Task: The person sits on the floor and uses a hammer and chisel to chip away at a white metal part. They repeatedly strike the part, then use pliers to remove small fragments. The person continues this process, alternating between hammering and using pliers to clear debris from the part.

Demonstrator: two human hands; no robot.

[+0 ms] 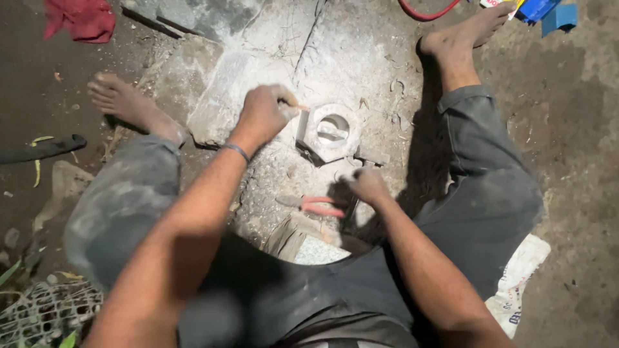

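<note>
Head view, entries as I am seeing them. Blue packages (548, 11) are lying at the ground's top right corner; a white printed sack (519, 283) is lying at the lower right under my leg. The carved stone block (330, 131), pale grey, angular, with a round hollow, is sitting on the stone slab (348, 58) at centre. My left hand (263, 116) is clenching a thin chisel (298, 106) beside the block. My right hand (367, 185) is gripping a hammer (369, 156). Red-handled pliers (319, 205) are lying nearby.

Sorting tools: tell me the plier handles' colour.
Red-pink, on the pliers lying on the ground; head view.
</note>
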